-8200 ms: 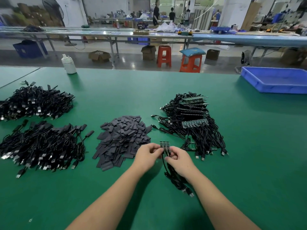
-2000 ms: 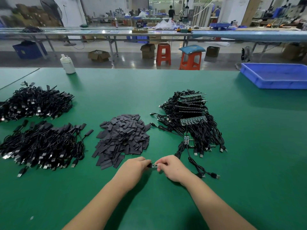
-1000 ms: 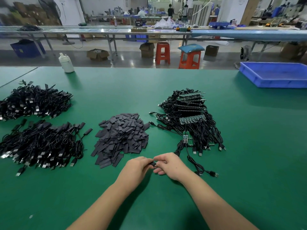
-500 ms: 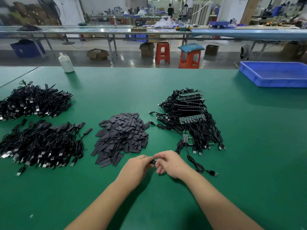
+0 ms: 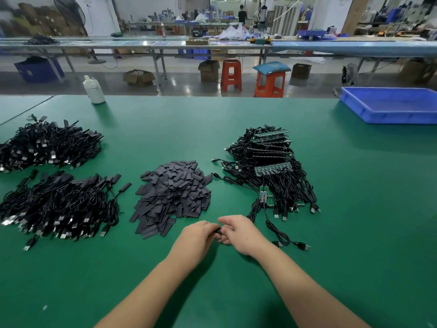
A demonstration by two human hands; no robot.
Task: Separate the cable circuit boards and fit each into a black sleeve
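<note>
Near the front edge of the green table (image 5: 354,209), both hands meet over one small dark piece. The left hand (image 5: 197,236) pinches the black sleeve (image 5: 218,231) while the right hand (image 5: 241,233) curls its fingers round the cable end beside it. Two seconds ago a bit of circuit board showed between the fingertips; now only black shows there, so the board has most likely slid inside the sleeve, and this piece looks nearly finished. The cable (image 5: 281,235) trails right from the hands, its USB plug (image 5: 303,246) lying on the table. Behind the hands sits the pile of loose sleeves (image 5: 173,195); toward the table's middle right, the heap of unseparated board strips (image 5: 269,162); at the left edge, two heaps of cables (image 5: 56,204).
</note>
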